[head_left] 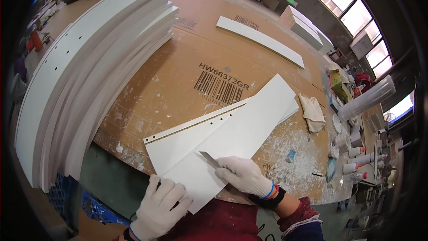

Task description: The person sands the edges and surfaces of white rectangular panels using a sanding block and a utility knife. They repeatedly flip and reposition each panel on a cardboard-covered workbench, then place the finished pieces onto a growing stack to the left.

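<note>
My right hand [244, 176], in a white knit glove, is closed around a thin metal blade [208, 158]. The blade's free end points up and left over the face of a long white panel [240, 129]. At the panel's near left end is my gloved left hand [161, 207], its bent fingers gripping that end; its fingertips are partly hidden. Beneath this panel, at an angle, lies a second white panel [176, 145] with a groove and small dark holes along its far edge.
Cardboard [151, 93] covers the worktable. Curved white panels [67, 58] stand stacked at left; a white strip [261, 40] lies farther back. At right are a crumpled cloth [313, 114], white shavings [296, 151], a small blue piece [291, 155] and several glue bottles [352, 168].
</note>
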Action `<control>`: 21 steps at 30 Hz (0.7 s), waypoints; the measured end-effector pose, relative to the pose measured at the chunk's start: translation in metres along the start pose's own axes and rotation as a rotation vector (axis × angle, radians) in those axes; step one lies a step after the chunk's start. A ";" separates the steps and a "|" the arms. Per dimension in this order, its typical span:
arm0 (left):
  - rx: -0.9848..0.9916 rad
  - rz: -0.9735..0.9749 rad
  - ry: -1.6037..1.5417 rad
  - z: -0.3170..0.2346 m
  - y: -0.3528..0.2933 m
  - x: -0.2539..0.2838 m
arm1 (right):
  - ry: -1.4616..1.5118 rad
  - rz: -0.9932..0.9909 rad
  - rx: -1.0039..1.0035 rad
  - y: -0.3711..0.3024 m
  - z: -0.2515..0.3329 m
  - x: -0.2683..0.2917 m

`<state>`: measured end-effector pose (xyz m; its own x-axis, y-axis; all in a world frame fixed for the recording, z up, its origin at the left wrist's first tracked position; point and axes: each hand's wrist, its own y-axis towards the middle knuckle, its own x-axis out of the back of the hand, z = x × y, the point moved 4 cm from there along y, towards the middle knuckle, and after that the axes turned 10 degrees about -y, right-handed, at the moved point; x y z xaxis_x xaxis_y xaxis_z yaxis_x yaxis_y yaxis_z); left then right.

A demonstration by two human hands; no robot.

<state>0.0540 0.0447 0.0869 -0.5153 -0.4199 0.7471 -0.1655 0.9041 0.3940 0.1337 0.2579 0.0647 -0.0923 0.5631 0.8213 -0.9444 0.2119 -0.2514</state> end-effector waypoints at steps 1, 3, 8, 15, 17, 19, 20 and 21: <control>-0.037 0.024 0.055 -0.001 0.005 -0.005 | -0.010 -0.053 0.019 -0.005 -0.004 0.004; -0.117 0.078 0.168 0.000 0.015 -0.023 | -0.048 -0.117 0.025 -0.009 -0.014 0.017; -0.090 0.123 0.258 -0.003 0.027 -0.046 | -0.201 -0.162 0.094 0.024 -0.029 0.039; -0.067 0.193 0.280 -0.008 0.021 -0.052 | -0.328 0.009 0.529 0.050 0.009 -0.011; -0.029 0.203 0.201 0.002 -0.010 -0.051 | -0.287 0.038 0.539 0.053 0.010 -0.005; -0.024 0.171 0.205 0.004 -0.025 -0.043 | -0.302 -0.015 0.464 0.066 -0.012 0.007; -0.013 0.181 0.214 0.005 -0.033 -0.040 | -0.311 -0.043 0.421 0.072 -0.028 0.017; 0.001 0.185 0.219 0.006 -0.036 -0.038 | -0.279 -0.122 0.363 0.077 -0.045 0.034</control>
<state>0.0746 0.0281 0.0412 -0.3429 -0.2552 0.9040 -0.0870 0.9669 0.2400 0.0720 0.3293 0.0506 -0.0085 0.3047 0.9524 -0.9983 -0.0582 0.0097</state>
